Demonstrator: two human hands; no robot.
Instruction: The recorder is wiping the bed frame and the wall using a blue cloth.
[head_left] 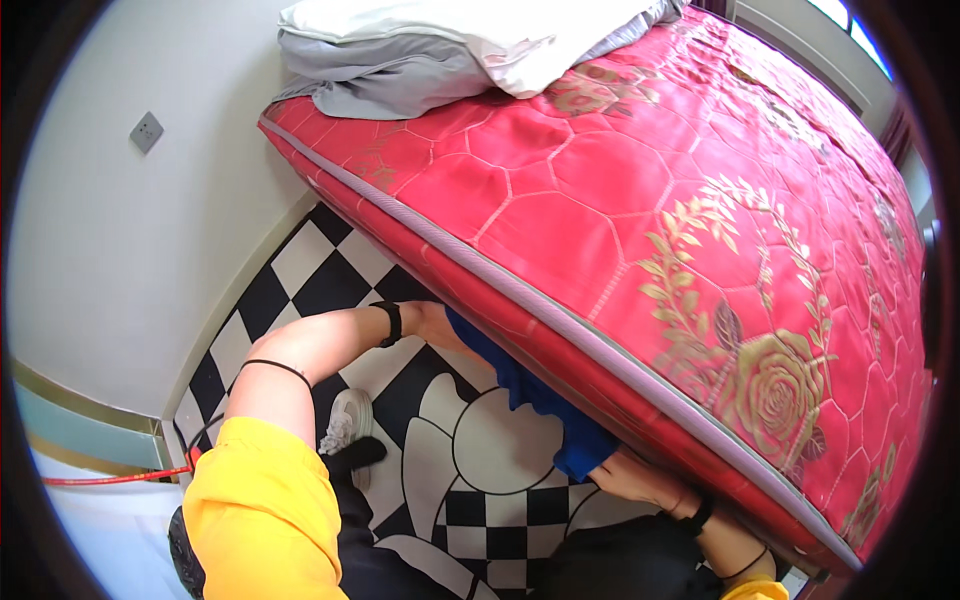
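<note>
Head view, looking down: a red quilted mattress (640,230) with gold rose patterning is raised along its near edge above a black-and-white checkered floor (330,270). Left hand (435,322) and right hand (640,480) reach beneath that edge, both touching a blue cloth (540,395) tucked under it; their fingers are hidden, so the grip cannot be told, though they probably clasp the cloth. Grey and white bedding (440,50) lies on the mattress's far end.

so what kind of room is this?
Most likely a bedroom. A red quilted mattress with gold flower patterns fills the view, grey and white bedding is piled at its far end, and the floor is black-and-white checkered tile beside a plain wall with a socket.
</note>
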